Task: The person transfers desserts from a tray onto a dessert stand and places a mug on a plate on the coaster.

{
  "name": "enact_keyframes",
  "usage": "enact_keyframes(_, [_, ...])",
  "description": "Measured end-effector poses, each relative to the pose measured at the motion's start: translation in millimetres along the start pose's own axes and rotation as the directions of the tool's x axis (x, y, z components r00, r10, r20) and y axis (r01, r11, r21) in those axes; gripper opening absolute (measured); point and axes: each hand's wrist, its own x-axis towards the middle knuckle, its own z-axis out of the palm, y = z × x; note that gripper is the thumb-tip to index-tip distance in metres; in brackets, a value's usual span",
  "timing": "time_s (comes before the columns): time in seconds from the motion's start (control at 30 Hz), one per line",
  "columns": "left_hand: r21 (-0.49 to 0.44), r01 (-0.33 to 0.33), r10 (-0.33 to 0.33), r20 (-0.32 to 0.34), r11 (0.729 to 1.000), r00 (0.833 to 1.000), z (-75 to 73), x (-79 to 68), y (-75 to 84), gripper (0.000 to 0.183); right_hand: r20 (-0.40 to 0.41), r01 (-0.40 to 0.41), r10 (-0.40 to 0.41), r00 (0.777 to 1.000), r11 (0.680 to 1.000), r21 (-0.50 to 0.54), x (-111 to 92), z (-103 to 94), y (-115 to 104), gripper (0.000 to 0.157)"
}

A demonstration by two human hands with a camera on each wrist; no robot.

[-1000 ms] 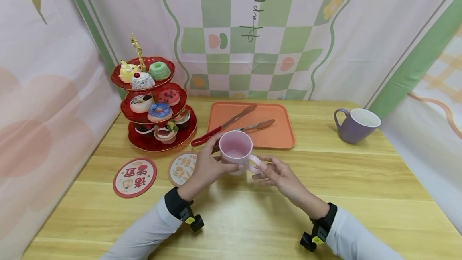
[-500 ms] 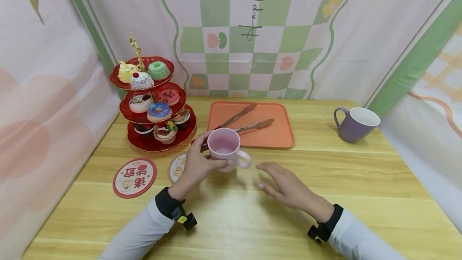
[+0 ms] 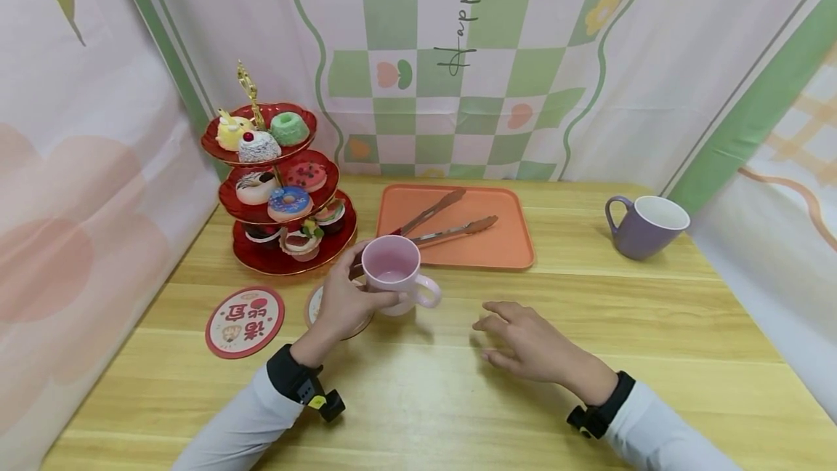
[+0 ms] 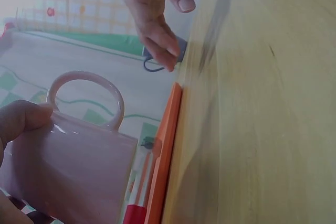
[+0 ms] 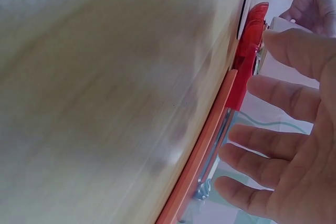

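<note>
My left hand (image 3: 348,298) grips a pink mug (image 3: 392,267) around its body, thumb on the near side. The mug is raised off the table, and its handle (image 4: 86,80) points right in the head view. Partly hidden below the left hand and mug lies a round coaster (image 3: 314,304) on the table. To the right, my right hand (image 3: 532,340) hovers over the wood with nothing in it; its fingers (image 5: 262,140) are spread and relaxed in the right wrist view.
Red-handled tongs (image 3: 451,230) lie on an orange tray (image 3: 503,256) behind the mug. A three-tier red stand (image 3: 333,246) with cakes and donuts stands at left. A red-rimmed coaster (image 3: 245,322) lies before it. A purple mug (image 3: 644,227) stands tilted-looking at far right.
My right hand has let go of the pink mug's handle and drawn back to the right. The left hand has carried the mug leftward, towards the partly hidden coaster.
</note>
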Motion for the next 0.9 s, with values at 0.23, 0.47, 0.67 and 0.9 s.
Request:
enact_keyframes(0.23, [0.055, 0.037, -0.036, -0.017, 0.998, 0.999, -9.5, -2.2, -2.2, 0.080, 0.012, -0.003, 0.003, 1.000, 1.000, -0.008, -1, 0.7, 1, 0.032])
enact_keyframes(0.47, [0.055, 0.124, -0.121, -0.051, 0.991, 0.991, -29.5, -9.1, -6.4, 0.082, -0.006, 0.008, -0.008, 1.000, 1.000, -0.001, -4, 2.6, 3, 0.031])
enact_keyframes(0.67, [0.065, 0.171, -0.163, -0.109, 0.983, 0.981, -51.3, -17.6, -9.0, 0.083, -0.014, 0.014, -0.013, 1.000, 1.000, 0.006, -5, 2.0, 6, 0.030])
enact_keyframes(0.9, [0.110, 0.210, -0.188, -0.180, 0.972, 0.966, -71.5, -24.9, -14.3, 0.087, -0.003, -0.001, 0.001, 1.000, 1.000, 0.022, -6, 1.4, 7, 0.031])
